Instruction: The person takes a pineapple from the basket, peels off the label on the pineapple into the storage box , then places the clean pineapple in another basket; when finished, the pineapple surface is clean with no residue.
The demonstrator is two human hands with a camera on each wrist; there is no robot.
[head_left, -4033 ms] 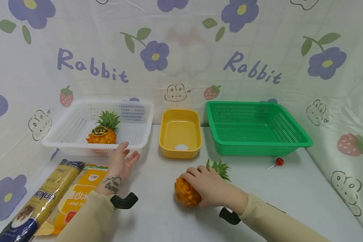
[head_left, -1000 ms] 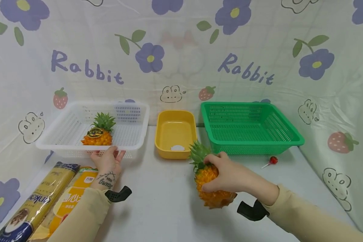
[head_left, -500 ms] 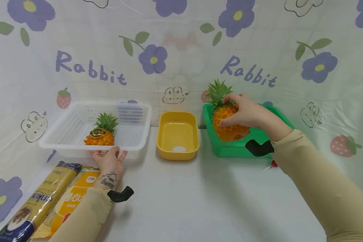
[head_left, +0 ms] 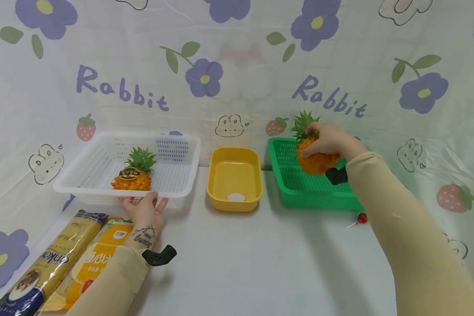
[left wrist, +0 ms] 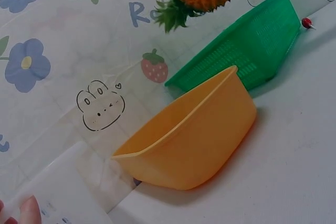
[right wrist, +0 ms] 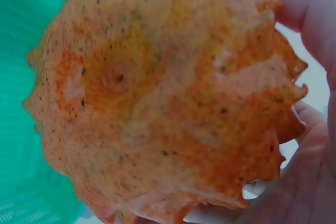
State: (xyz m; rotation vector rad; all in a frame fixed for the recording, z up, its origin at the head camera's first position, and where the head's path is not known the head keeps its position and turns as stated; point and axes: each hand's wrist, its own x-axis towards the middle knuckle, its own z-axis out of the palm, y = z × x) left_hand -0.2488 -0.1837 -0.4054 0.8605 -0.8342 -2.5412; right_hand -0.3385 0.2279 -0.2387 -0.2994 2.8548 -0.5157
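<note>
My right hand grips a small orange pineapple by its side, with its green crown pointing up. The fruit hangs over the left part of the green basket. Its bumpy underside fills most of the right wrist view, with fingers curled round its right side. At the front rim of the white basket, my left hand holds on with bent fingers. Another small pineapple with a dark label lies in that basket.
A yellow tub holding a white round piece stands between the baskets. On the table's left lie a gold-and-blue noodle pack and an orange pack. A red lollipop lies in front of the green basket. A printed cloth hangs behind.
My right hand has lifted the pineapple from the table, turned it crown up and carried it back and right over the green basket. My left hand has moved onto the white basket's rim.
</note>
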